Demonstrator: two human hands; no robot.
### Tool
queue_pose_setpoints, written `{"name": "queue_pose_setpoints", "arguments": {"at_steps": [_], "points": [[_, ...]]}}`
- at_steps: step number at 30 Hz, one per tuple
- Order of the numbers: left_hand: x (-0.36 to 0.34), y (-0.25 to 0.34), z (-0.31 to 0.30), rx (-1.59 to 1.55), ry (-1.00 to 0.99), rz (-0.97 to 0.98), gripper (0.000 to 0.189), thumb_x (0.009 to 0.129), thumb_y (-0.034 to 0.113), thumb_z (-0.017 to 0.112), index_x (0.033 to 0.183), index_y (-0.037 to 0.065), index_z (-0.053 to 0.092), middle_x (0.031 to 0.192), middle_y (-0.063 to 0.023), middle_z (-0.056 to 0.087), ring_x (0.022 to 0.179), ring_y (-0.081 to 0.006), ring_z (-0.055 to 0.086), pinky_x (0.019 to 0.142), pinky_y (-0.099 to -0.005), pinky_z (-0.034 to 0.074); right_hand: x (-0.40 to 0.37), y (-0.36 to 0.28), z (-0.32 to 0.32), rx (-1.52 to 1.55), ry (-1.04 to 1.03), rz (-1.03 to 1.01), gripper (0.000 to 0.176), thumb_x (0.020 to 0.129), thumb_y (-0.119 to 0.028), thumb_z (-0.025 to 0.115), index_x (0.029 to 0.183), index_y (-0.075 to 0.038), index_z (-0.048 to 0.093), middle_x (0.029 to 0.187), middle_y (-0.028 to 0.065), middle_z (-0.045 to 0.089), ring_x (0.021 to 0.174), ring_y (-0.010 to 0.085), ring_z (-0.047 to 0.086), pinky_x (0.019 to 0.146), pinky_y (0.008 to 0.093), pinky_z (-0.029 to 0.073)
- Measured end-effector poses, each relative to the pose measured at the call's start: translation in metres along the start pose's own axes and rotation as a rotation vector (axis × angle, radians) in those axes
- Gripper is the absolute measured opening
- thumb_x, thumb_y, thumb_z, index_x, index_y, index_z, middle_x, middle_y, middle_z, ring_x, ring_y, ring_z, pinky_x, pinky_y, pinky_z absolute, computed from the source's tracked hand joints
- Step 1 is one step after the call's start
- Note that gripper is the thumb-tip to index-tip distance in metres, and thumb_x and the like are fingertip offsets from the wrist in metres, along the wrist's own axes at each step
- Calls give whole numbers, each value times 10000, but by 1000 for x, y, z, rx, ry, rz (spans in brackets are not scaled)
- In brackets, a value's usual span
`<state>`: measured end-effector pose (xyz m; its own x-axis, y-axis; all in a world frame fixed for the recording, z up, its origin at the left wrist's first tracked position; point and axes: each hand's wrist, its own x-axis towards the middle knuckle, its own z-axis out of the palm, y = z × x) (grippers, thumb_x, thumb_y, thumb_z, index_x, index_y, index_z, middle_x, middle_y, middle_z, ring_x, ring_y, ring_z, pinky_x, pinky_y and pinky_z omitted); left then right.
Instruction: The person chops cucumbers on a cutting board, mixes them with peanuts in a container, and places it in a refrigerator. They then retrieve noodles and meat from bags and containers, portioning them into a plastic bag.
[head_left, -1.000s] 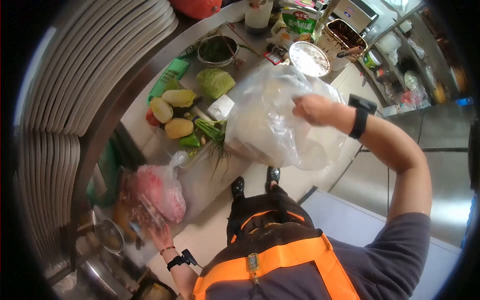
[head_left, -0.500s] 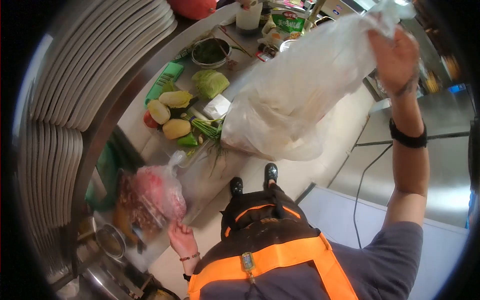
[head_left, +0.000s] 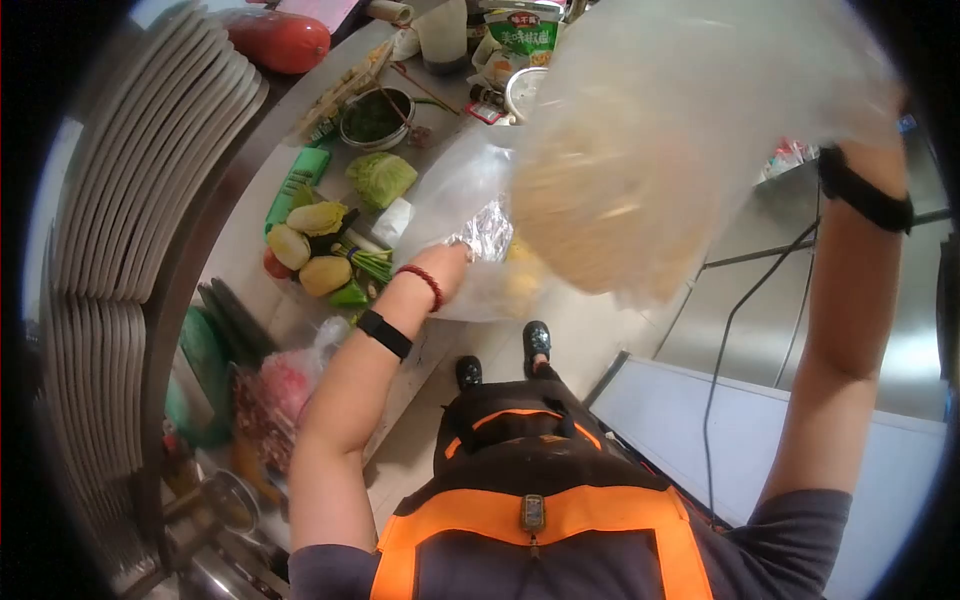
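Note:
My right hand is raised at the upper right, mostly veiled by the top of a large clear plastic bag that hangs from it. Inside that bag are pale beige contents, blurred, whose kind I cannot make out. My left hand is closed on a crumpled clear plastic bag beside the large one. Its fingertips are partly hidden by the plastic. Something yellowish shows through the film between the two. Nearest my left hand on the table are green stalks and a white block.
A halved cabbage, pale yellow vegetables, a green grater and a bowl of greens lie on the steel table. Stacked plates stand left. A tied bag of reddish food sits lower down. A cable hangs right.
My left hand has moved up from beside the reddish bag to grip plastic near the large bag. My right hand has gone further right, and the large bag has swung right and nearer.

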<state>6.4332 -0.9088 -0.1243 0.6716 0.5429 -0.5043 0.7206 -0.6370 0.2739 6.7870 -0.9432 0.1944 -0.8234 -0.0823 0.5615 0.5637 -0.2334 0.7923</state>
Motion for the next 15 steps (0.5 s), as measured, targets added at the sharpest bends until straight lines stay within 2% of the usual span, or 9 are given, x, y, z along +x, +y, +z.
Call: {"name": "queue_pose_setpoints", "arguments": {"at_steps": [3, 5, 7, 8, 10, 11, 13, 14, 15], "points": [[21, -43, 47, 243, -86, -27, 244, 817, 73, 455, 935, 6, 658, 965, -211, 641, 912, -330, 631, 807, -394, 493, 9, -6, -13, -63, -40, -1, 162, 792, -70, 610, 934, -6, 568, 855, 83, 605, 702, 184, 597, 640, 271, 506], [14, -14, 28, 283, -202, -38, 252, 824, 84, 455, 957, 14, 657, 996, -213, 633, 938, -320, 626, 812, -391, 494, 8, -3, -17, -136, -41, -16, 122, 793, -69, 603, 894, -13, 564, 817, 79, 599, 673, 185, 590, 616, 274, 500], [22, 4, 21, 229, 3, 14, 279, 833, 101, 446, 991, 16, 658, 1029, -208, 630, 970, -310, 621, 819, -386, 493, 8, -1, -24, -203, -43, -41, 85, 793, -69, 596, 853, -20, 559, 780, 75, 592, 645, 186, 583, 592, 277, 494], [31, 3, 18, 226, 2, 13, 279, 833, 101, 446, 991, 16, 658, 1029, -208, 630, 970, -310, 621, 819, -386, 493, 8, -4, -29, -231, -40, -41, 69, 794, -68, 592, 833, -24, 557, 761, 73, 589, 631, 187, 579, 580, 279, 491], [55, -3, 19, 225, -4, -82, 315, 776, 121, 579, 1079, 41, 608, 1054, -202, 620, 988, -321, 603, 851, -398, 475, 4, -1, -38, -315, -43, -68, 48, 795, -68, 585, 793, -31, 553, 723, 69, 582, 602, 188, 572, 556, 282, 485], [59, -14, 31, 223, -4, -83, 315, 776, 121, 579, 1079, 41, 608, 1054, -202, 620, 988, -321, 603, 851, -398, 475, 0, 2, -45, -372, -39, -91, 50, 795, -67, 581, 773, -35, 551, 705, 67, 579, 588, 188, 569, 544, 284, 482], [64, -48, 62, 144, -168, -72, 412, 745, 250, 669, 1115, 84, 593, 1115, -191, 594, 1024, -312, 581, 898, -386, 451, -16, 16, -62, -518, -27, -139, 74, 796, -67, 574, 732, -42, 547, 667, 63, 573, 560, 190, 562, 520, 287, 476], [53, -49, 70, 303, 7, -20, 519, 706, 324, 723, 1151, 107, 569, 1138, -177, 580, 1058, -312, 554, 949, -399, 412, -30, 23, -74, -610, -17, -161, 91, 797, -67, 570, 712, -46, 545, 648, 61, 569, 545, 190, 559, 508, 289, 473], [54, -50, 68, 305, -1, -27, 519, 706, 324, 723, 1151, 107, 569, 1138, -177, 580, 1058, -312, 554, 949, -399, 412, -45, 30, -86, -714, -2, -187, 109, 797, -66, 567, 692, -49, 543, 630, 59, 566, 531, 191, 555, 496, 291, 470]]}}
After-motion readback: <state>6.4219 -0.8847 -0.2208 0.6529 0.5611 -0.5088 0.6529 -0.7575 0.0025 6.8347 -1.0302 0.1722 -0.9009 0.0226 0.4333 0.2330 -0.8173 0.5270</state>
